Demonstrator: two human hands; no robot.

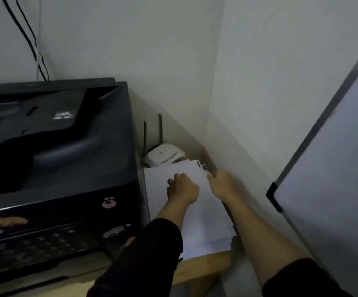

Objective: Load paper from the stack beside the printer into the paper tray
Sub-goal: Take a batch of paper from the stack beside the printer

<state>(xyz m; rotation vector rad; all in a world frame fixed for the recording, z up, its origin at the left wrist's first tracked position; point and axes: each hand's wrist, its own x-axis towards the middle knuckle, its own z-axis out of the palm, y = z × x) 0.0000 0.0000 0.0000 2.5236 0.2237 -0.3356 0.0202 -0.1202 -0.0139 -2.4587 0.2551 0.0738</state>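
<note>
Paper stack [195, 211] sits on the desk [201, 269] just right of the printer [56, 157]. My left hand [183, 189] presses on top to pin it, fingers curled. My right hand [222, 184] hooks the far edge, probably to peel sheets off; that grip's too blurry to call.

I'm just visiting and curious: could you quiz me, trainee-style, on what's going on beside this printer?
1. True or false: the left hand rests on top of the white paper stack.
2. Where is the right hand? A) at the stack's right edge B) on the large black printer C) on the white framed board
3. What small white device with two dark antennas stands behind the stack?

Key: 1 true; 2 A; 3 a small white router.
</note>
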